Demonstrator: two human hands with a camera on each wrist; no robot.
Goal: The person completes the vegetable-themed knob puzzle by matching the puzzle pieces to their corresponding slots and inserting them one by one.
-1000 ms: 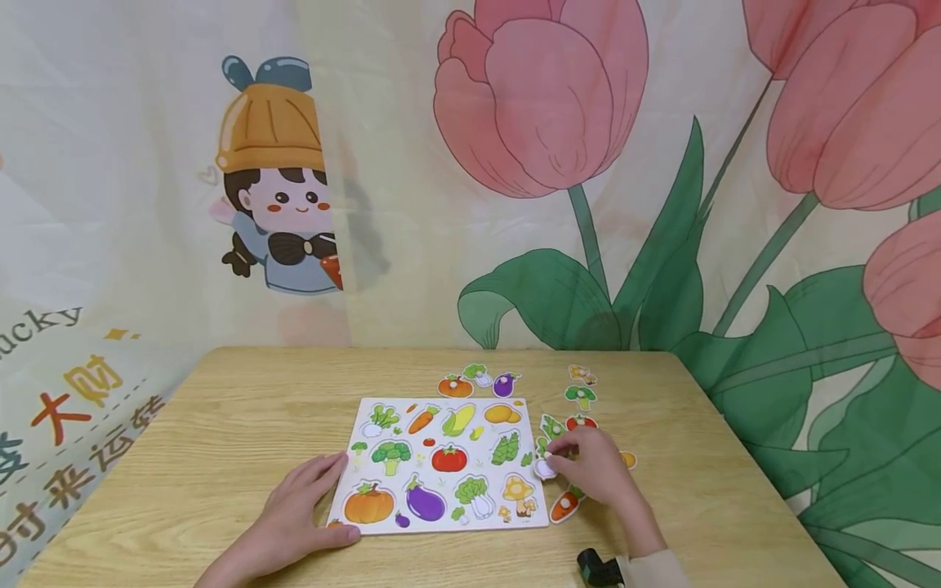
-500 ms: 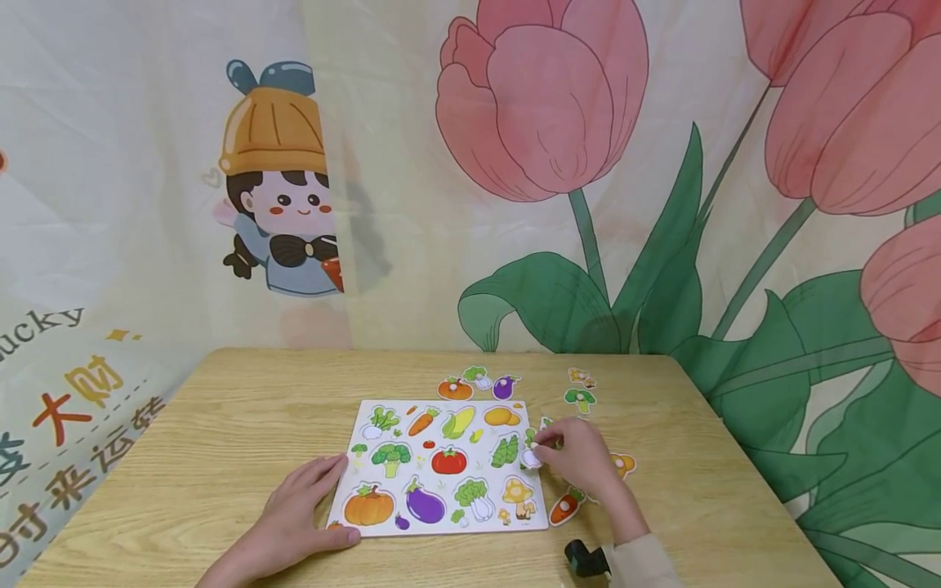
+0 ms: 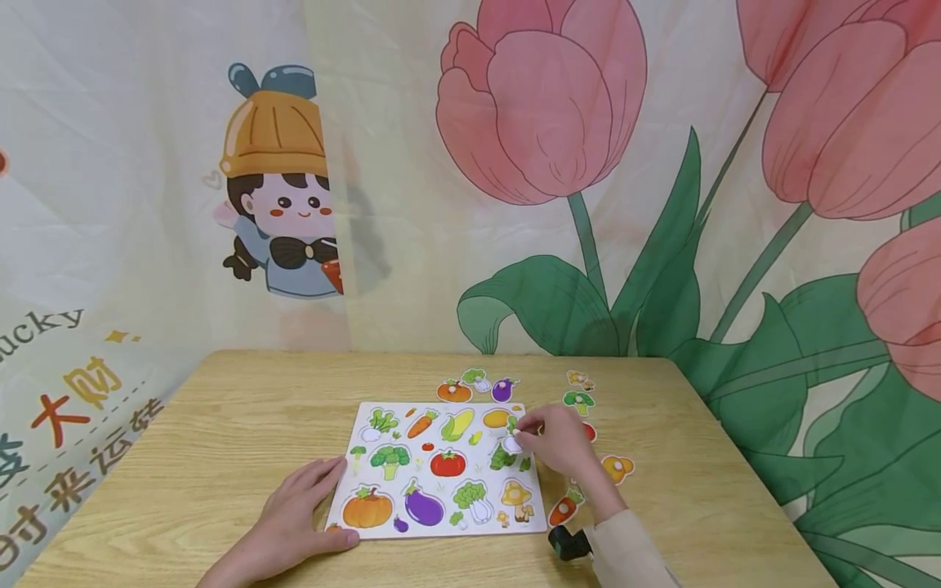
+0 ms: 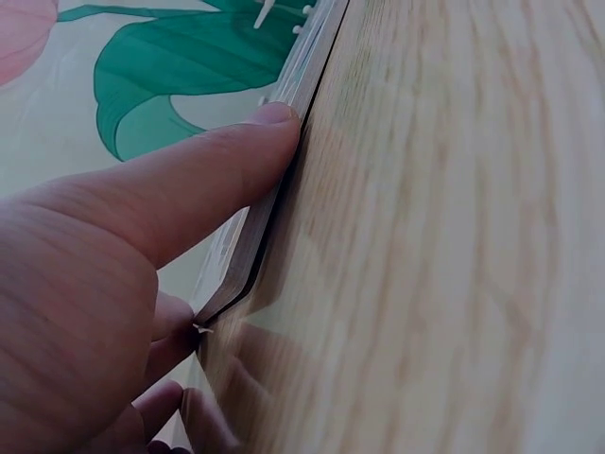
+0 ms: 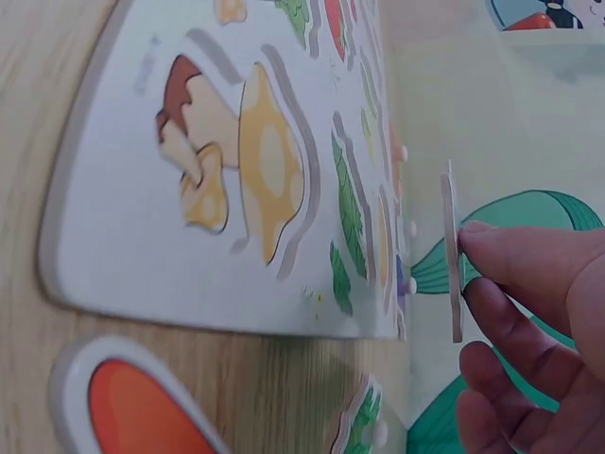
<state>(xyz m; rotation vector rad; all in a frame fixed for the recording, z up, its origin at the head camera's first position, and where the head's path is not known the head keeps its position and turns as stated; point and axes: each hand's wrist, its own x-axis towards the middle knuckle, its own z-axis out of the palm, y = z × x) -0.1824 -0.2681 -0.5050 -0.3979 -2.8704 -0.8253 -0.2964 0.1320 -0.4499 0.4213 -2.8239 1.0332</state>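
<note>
A white puzzle board [image 3: 534,486] printed with vegetables lies on the wooden table. My left hand [image 3: 283,518] rests at its near left corner; the thumb [image 4: 222,175] presses the front edge, and the other fingers lie along the left side. My right hand [image 3: 562,445] pinches a white radish puzzle piece [image 3: 511,442] between thumb and fingers. That piece is raised over the board's right part, partly covering the printed green vegetable and the potatoes. In the right wrist view the held piece [image 5: 453,255] appears edge-on, apart from the board.
Beyond the board lie pumpkin [image 3: 454,392], cabbage [image 3: 476,380] and eggplant [image 3: 503,390] pieces. On the right are mushroom [image 3: 580,380], broccoli [image 3: 578,402], tomato [image 3: 590,431], potato [image 3: 617,469] and carrot [image 3: 565,507] pieces. A green piece [image 5: 364,416] shows in the right wrist view.
My right hand has lifted the radish piece from beside the board's right edge and carried it left and away from me, over the board. The left hand stays in place.
</note>
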